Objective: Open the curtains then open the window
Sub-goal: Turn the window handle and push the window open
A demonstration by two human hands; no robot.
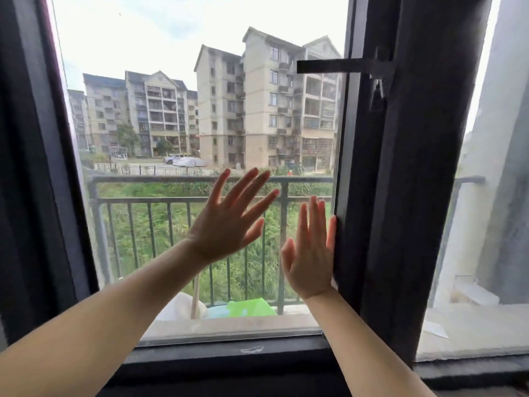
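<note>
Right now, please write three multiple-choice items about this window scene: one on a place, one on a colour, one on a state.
1. Where is the right hand?
A. on the handle
B. flat by the frame edge
C. on the sill

2. What colour is the window frame?
A. white
B. dark
C. red

3. How are the left hand fingers?
A. spread open
B. in a fist
C. gripping the railing

Answers: 1 B, its palm lies against the glass beside the frame; 2 B, the frame looks almost black; 3 A, all fingers are apart.
</note>
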